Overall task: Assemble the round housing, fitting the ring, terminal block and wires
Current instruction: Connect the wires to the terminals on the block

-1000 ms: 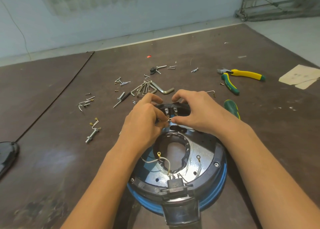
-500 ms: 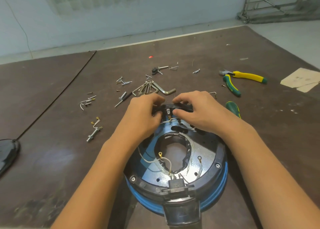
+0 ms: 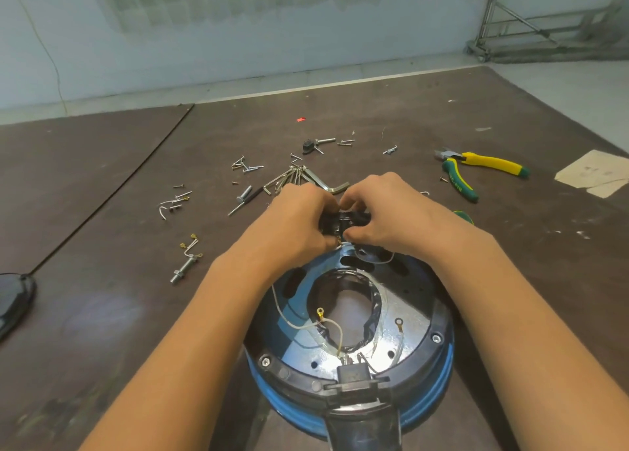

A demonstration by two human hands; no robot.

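At the far rim of the round housing (image 3: 418,300), the left hand (image 3: 296,222) and the right hand (image 3: 391,212) meet over the black terminal block (image 3: 347,218). The fingers of both are curled round it, so both grips are clamped on the block and only a strip of it shows between them. A brass wire end (image 3: 337,243) peeks out where the two thumbs come together; which thumb presses it I cannot tell. From under the left wrist a pale wire (image 3: 296,327) loops across the housing to a yellow ring lug (image 3: 320,312) at the edge of the central opening. A second ring lug (image 3: 398,322) lies on the metal to the right. A black ring (image 3: 441,321) with screw heads runs round the housing, which stands on the brown table (image 3: 102,280). Just beyond the hands lie hex keys (image 3: 306,178) and scattered screws (image 3: 245,166). Yellow-and-green pliers (image 3: 483,166) lie well to the right.
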